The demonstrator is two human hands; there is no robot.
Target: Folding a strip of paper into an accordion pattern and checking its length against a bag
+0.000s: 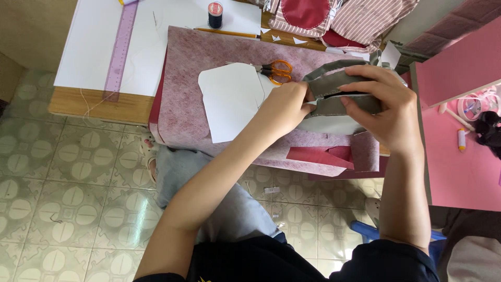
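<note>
Both hands work a grey fabric piece (339, 91), held up just above the tabletop (99, 104) at its right end. Right hand (383, 109) is curled over the top & far side of it, thumb laid along the lower band, fingers closed round the fabric. Left hand (284, 107) has fingertips pinched tight at the fabric's left end, at the slit between the 2 grey bands; can't tell if sth small like a needle is in the pinch. Under the hands lies a mottled pink felt sheet (209, 52), covering most of the tabletop's near part & hanging slightly past the front edge. On the felt: a white paper pattern (229, 99) w/ rounded corners, just left of the left hand; orange-handled scissors (276, 70) touching the pattern's upper right corner; dark red cut pieces (323, 156) near the front edge, below the hands. Further back, a white board (94, 42) w/ a lilac ruler (121, 47) lying across it, a dark thread spool (215, 14) w/ red top, & a pencil (227, 33) just in front of the spool. Striped pink-white fabric w/ a red patch (334, 15) is piled at the far edge. To the right, well apart, a pink surface (459, 167) carries a small spool (462, 140). Below: patterned tile floor (62, 198) & the person's jeans-clad knee (209, 183).
</note>
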